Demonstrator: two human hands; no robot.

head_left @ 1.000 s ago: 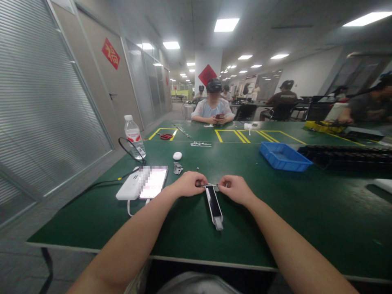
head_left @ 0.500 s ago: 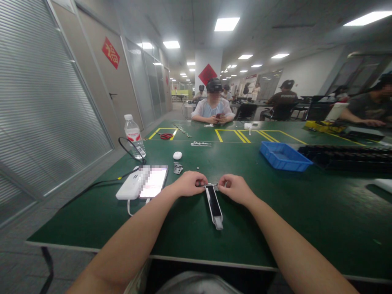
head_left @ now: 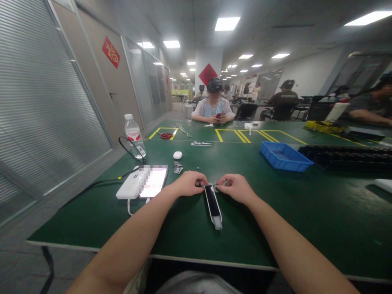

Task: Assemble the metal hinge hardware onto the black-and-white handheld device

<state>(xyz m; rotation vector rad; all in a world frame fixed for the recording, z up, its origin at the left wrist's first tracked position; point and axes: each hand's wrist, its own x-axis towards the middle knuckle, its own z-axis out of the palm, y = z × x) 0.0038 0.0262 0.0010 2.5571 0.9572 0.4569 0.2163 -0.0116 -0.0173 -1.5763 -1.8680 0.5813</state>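
A long, narrow white-framed device with a black panel points toward me on the green table. Its near end has a pale translucent tab. Across the far end runs a thin silver crosspiece. My left hand is closed on the left end of that crosspiece, where a small dark bit shows by the fingertips. At the right end, my right hand pinches with thumb and index finger. The fingertips hide how the pieces join.
Left of my arms lie a phone and a white power bank with cables. Beyond are a bottle, a white case, a metal bracket and red scissors. A blue tray stands right. A person sits opposite.
The device has shifted very slightly left, and the reflection on its black panel has faded. My right fingers have changed position a little at the crosspiece. My left hand stays put.
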